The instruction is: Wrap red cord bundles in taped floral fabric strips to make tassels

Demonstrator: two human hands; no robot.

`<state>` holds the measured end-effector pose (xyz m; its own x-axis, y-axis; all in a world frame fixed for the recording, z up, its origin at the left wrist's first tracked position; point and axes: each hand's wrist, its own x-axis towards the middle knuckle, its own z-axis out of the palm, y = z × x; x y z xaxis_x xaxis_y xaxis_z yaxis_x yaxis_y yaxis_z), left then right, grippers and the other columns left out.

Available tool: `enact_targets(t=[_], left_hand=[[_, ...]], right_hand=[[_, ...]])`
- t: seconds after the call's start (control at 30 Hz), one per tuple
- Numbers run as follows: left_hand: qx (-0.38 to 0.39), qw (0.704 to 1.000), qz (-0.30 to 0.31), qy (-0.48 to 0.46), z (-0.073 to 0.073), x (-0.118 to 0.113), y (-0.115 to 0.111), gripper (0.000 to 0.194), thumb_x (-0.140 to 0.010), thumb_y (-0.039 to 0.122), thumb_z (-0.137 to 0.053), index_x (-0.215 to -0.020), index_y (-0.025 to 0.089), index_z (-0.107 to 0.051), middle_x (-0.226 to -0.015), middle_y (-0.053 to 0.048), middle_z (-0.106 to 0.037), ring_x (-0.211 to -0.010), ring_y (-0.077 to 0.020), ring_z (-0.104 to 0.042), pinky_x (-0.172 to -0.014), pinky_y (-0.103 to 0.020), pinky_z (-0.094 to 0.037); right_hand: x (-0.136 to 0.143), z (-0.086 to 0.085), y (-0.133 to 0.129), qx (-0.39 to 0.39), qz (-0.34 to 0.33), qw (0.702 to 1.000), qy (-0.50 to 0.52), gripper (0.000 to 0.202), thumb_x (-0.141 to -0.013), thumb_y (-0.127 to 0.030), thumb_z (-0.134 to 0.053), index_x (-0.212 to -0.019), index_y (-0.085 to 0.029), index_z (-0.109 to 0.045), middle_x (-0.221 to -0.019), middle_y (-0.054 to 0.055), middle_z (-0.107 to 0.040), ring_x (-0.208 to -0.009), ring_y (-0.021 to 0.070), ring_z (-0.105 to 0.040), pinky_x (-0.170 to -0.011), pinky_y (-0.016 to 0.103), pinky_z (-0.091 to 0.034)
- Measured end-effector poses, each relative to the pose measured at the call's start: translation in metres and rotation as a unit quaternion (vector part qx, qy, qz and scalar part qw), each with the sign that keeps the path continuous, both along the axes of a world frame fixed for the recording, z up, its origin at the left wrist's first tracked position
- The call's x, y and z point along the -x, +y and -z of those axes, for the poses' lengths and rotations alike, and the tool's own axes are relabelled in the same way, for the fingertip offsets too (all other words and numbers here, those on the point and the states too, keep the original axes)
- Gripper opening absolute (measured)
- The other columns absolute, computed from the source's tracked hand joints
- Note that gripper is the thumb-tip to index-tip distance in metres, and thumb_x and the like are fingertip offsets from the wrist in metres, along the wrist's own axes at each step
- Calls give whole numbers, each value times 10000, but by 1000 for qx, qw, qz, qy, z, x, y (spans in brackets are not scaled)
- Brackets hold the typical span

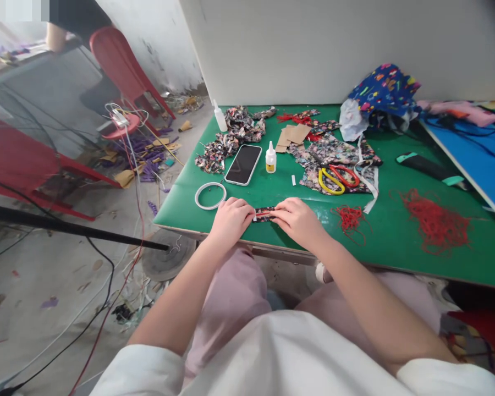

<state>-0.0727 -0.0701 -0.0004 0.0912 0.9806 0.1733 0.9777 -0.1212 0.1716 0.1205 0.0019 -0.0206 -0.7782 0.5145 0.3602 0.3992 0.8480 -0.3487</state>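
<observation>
A short strip of dark floral fabric (264, 215) lies at the table's front edge, a thin reddish line running along it. At its left end, my left hand (231, 217) is closed with the fingertips pinching the cloth. My right hand (297, 220) grips the other end in the same way, thumb and fingers together. A white ring-shaped roll (210, 196) rests beside my left hand. Just beyond the strip stand a small glue bottle (271, 158) with a yellow label and a phone (243, 164) lying flat. Red threads (350, 219) are heaped to the right of my right hand.
Scissors (337, 179) with yellow and red handles lie on floral fabric pieces. Behind are brown cards (292, 136), bunched floral cloth (239, 132) and another white bottle (220, 117). A larger red thread pile (435, 220) sits right. A black pole (74, 226) crosses the left side.
</observation>
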Motion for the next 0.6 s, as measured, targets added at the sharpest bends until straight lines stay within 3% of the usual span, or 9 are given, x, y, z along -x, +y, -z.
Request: enact_targets(t=[0.37, 0.6], left_hand=[[-7, 999, 18, 41, 0, -6, 2, 192, -866, 281, -480, -817, 196, -645, -828, -52, -602, -842, -200, -507, -738, -332, -382], [-13, 1000, 6, -24, 7, 1, -1, 195, -873, 302, -475, -828, 202, -637, -860, -33, -624, -840, -180, -511, -790, -324, -383]], right_hand=[[3, 9, -2, -4, 3, 1000, -15, 264, -850, -236, -502, -1072, -196, -639, -1012, 89, -627, -970, 211, -483, -828, 363, -404], [2, 10, -3, 9, 0, 1000, -15, 278, -854, -246, -495, -1090, -190, -631, -1034, 83, -620, -984, 215, -472, -851, 366, -394]])
